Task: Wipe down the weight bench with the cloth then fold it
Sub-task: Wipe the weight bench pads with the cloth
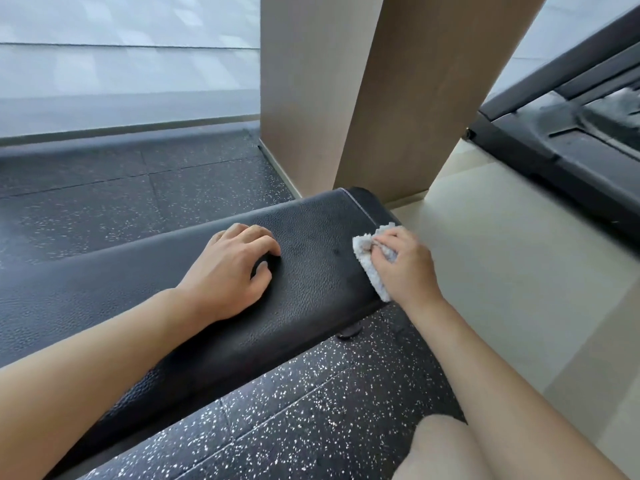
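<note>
Nearest the lens, a bare knee (446,445) pokes into the lower right corner, with both forearms reaching forward above it. Farther out, the right hand (405,268) is closed around a small pale cloth (367,258), fingers curled over the bunched fabric and pressing it against the right edge of the bench (311,278), near that edge's far end. Part of the cloth sticks out above the fingertips and a strip of it runs down along the bench edge below the thumb side of the hand. The left hand (232,271) rests palm down on the bench top, empty, fingers bent and slightly apart, the thumb tucked toward the palm; it sits apart from the cloth with bare black padding between them. The bench is black with a pebbled leather-like surface and a stitched seam at its far end. Under it lies dark speckled rubber flooring (311,410), which gives way to a pale smooth floor (502,254) on the right. Beyond the bench end stands a tan column (346,98), and a black machine (571,133) fills the upper right corner.
</note>
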Tool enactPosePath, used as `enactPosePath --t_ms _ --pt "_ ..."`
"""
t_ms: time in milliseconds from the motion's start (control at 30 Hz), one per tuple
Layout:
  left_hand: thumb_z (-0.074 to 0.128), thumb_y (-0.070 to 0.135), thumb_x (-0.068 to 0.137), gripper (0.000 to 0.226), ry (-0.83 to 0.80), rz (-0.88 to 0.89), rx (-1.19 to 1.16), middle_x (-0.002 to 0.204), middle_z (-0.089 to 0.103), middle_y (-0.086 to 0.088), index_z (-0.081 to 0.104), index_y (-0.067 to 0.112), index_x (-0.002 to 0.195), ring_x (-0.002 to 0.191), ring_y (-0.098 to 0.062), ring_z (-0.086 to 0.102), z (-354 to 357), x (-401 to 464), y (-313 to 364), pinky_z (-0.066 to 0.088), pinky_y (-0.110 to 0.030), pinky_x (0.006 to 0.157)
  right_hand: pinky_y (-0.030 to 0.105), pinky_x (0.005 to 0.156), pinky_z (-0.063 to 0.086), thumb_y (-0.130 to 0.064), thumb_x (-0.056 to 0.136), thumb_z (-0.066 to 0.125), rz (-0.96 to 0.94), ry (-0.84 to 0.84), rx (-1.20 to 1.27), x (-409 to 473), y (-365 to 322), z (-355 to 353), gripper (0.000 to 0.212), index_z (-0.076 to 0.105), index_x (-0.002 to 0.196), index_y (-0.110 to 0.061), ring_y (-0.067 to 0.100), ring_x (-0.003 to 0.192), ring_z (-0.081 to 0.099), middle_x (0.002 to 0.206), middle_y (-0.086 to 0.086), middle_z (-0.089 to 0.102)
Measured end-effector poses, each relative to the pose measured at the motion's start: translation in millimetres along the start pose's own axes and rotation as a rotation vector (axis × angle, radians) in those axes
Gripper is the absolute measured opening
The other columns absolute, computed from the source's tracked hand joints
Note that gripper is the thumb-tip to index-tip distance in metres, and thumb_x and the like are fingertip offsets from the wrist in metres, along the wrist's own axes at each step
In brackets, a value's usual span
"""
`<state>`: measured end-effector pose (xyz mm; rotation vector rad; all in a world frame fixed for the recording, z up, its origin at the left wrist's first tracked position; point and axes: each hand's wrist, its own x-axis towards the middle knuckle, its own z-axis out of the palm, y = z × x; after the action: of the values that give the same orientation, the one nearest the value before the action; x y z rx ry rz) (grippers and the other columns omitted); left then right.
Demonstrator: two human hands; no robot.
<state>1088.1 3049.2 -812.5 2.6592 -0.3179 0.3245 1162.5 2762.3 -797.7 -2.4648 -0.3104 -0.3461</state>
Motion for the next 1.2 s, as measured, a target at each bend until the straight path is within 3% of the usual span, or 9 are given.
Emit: enactPosePath --t_ms 167,267,433,567,733,867,1067,1200 --pt "0.052 0.025 0.085 0.028 0.016 -0.012 -0.013 0.122 0.063 0.012 0.068 0.027 0.108 0.118 -0.022 0.054 3 5 -2 0.043 -0.046 0.106 0.023 0.097 0.046 -0.013 0.092 0.065 -0.209 -0.074 0.116 -64 -41 22 0.017 0.073 0.104 -0.022 0.012 0.105 0.057 0.107 -0.012 0.061" --pt "0.052 0.025 0.085 0.028 0.016 -0.02 -0.018 0.122 0.063 0.012 0.069 0.027 0.108 0.118 -0.022 0.054 4 6 -3 0.044 -0.046 0.106 0.024 0.099 0.047 -0.023 0.095 0.063 -0.323 -0.153 0.19 -96 -41 26 0.02 0.07 0.113 -0.025 0.008 0.112 0.057 0.113 -0.017 0.058" --pt "0.052 0.023 0.086 0.029 0.027 0.002 0.0 0.122 0.064 0.012 0.069 0.025 0.11 0.114 -0.023 0.055 6 3 -4 0.045 -0.046 0.104 0.027 0.1 0.049 -0.006 0.088 0.074 -0.151 0.002 0.097 -53 7 4 0.019 0.078 0.107 -0.01 0.017 0.107 0.061 0.107 -0.005 0.067" --pt "0.051 0.023 0.085 0.029 0.032 -0.004 0.018 0.121 0.064 0.012 0.068 0.026 0.109 0.113 -0.024 0.055 7 3 -2 0.045 -0.045 0.104 0.041 0.096 0.052 -0.004 0.089 0.073 -0.018 0.071 0.066 -40 5 2 0.015 0.079 0.103 -0.006 0.018 0.104 0.06 0.103 -0.001 0.068" --pt "0.052 0.023 0.082 0.028 0.043 -0.008 0.038 0.12 0.062 0.014 0.064 0.029 0.107 0.113 -0.022 0.054 10 5 -1 0.043 -0.042 0.101 0.022 0.1 0.044 -0.016 0.092 0.065 -0.224 -0.055 0.161 -92 -49 27 0.015 0.074 0.102 -0.022 0.005 0.108 0.054 0.108 -0.015 0.059" --pt "0.051 0.024 0.083 0.029 0.05 -0.014 0.039 0.121 0.061 0.016 0.063 0.031 0.108 0.113 -0.021 0.054 11 5 -2 0.043 -0.043 0.102 0.027 0.098 0.047 -0.018 0.093 0.067 -0.336 -0.145 0.196 -93 -41 29 0.017 0.075 0.108 -0.019 0.01 0.109 0.056 0.11 -0.012 0.063" --pt "0.051 0.023 0.084 0.027 0.055 -0.011 0.039 0.12 0.063 0.014 0.065 0.028 0.107 0.111 -0.022 0.054 11 4 -2 0.044 -0.043 0.102 0.038 0.098 0.05 -0.007 0.09 0.072 0.003 0.032 0.054 -8 12 2 0.015 0.08 0.104 -0.01 0.023 0.107 0.062 0.106 0.001 0.07" --pt "0.051 0.024 0.083 0.029 0.055 -0.022 0.039 0.122 0.061 0.013 0.063 0.029 0.109 0.113 -0.022 0.054 11 5 0 0.043 -0.042 0.102 0.027 0.099 0.045 -0.008 0.092 0.068 -0.028 -0.002 0.017 -4 -17 14 0.018 0.079 0.106 -0.007 0.023 0.108 0.059 0.107 0.001 0.069"
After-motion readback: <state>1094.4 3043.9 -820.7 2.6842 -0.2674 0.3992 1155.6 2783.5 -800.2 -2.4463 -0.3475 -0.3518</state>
